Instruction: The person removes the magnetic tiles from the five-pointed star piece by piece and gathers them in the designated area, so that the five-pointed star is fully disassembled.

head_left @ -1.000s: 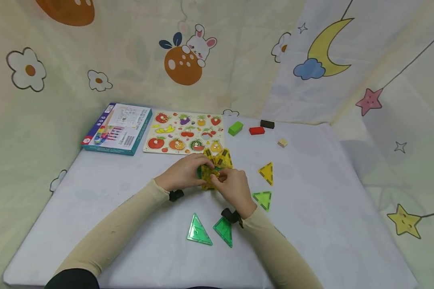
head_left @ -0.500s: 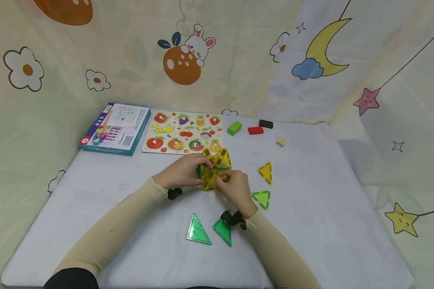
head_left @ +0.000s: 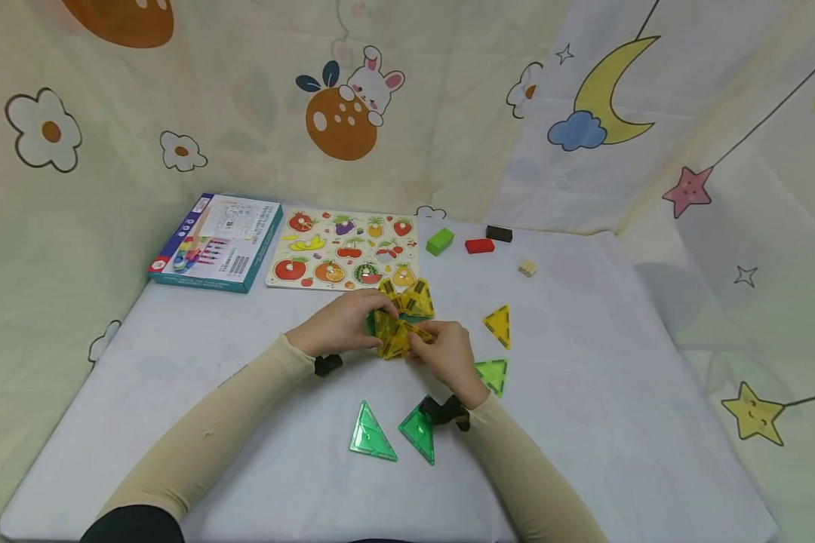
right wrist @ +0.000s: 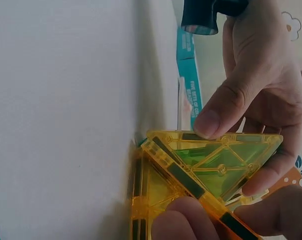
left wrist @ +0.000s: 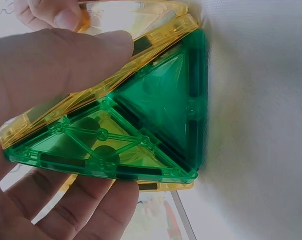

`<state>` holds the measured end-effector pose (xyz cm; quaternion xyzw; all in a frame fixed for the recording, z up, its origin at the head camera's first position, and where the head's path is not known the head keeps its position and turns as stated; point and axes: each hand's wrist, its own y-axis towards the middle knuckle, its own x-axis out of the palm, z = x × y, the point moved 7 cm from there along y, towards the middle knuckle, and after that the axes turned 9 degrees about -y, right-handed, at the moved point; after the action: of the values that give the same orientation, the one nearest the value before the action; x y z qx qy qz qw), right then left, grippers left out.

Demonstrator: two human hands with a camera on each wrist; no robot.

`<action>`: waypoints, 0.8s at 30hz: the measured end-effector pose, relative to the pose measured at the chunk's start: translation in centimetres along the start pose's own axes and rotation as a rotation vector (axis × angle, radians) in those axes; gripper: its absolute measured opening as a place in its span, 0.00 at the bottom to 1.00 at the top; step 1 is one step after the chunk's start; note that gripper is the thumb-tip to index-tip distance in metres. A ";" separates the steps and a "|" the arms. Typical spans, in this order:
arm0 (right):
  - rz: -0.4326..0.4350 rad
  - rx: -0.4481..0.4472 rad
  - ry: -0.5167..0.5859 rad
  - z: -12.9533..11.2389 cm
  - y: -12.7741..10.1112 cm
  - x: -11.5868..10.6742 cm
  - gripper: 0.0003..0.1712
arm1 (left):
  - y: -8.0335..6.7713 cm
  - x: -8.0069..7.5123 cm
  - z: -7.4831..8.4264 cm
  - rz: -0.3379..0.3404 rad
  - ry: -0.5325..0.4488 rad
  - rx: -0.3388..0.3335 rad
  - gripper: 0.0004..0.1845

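Note:
A cluster of translucent yellow and green triangular magnetic tiles [head_left: 385, 329] stands on the table in front of the fruit puzzle. My left hand [head_left: 345, 323] grips its left side. In the left wrist view its thumb lies along a yellow tile, while the fingers hold a green tile [left wrist: 163, 90] section from the other side. Across from it, my right hand [head_left: 448, 360] pinches a yellow triangular tile [right wrist: 183, 177] between thumb and fingers, at the cluster's near right side. More yellow tiles [head_left: 418, 299] stand up at the back of the cluster.
Two green triangles [head_left: 372, 434] lie nearer the body. To the right are a lime triangle [head_left: 493, 375] and a yellow triangle [head_left: 499, 326]. Farther back sit a fruit puzzle board [head_left: 312, 264], a flat box [head_left: 217, 245], and green [head_left: 440, 241], red [head_left: 480, 246] and black blocks [head_left: 499, 234].
My right hand has shifted slightly right, and the yellow tile it pinches has swung outward to the right. My left hand stays in place on the cluster.

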<state>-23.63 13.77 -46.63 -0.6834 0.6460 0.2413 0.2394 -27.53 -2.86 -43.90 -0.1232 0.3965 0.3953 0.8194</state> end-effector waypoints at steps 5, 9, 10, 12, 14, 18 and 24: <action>-0.005 -0.011 0.016 0.0 -0.2 -0.1 0.14 | 0.0 0.0 0.1 0.003 0.005 0.007 0.25; -0.004 -0.027 -0.005 -0.1 -0.4 -0.3 0.14 | 0.0 0.1 0.2 0.001 0.004 0.003 0.25; -0.003 -0.032 -0.010 -0.1 -0.4 -0.3 0.13 | 0.0 0.1 0.2 -0.001 0.003 0.001 0.25; -0.001 -0.038 -0.018 -0.1 -0.5 -0.4 0.13 | 0.0 0.2 0.1 -0.002 0.002 -0.002 0.25; 0.000 -0.045 -0.026 -0.1 -0.7 -0.6 0.13 | 0.1 0.2 0.1 -0.004 0.000 -0.005 0.26; -0.003 -0.054 -0.032 -0.1 -0.9 -1.1 0.13 | 0.1 0.3 0.0 -0.005 -0.007 -0.003 0.26; 0.002 -0.043 -0.008 0.8 -1.0 -3.0 0.13 | 0.1 0.2 0.3 -0.002 -0.011 0.009 0.25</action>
<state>-22.82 16.62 -45.35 -0.6870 0.6404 0.2579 0.2269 -27.42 -2.55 -43.85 -0.1179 0.3937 0.3934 0.8224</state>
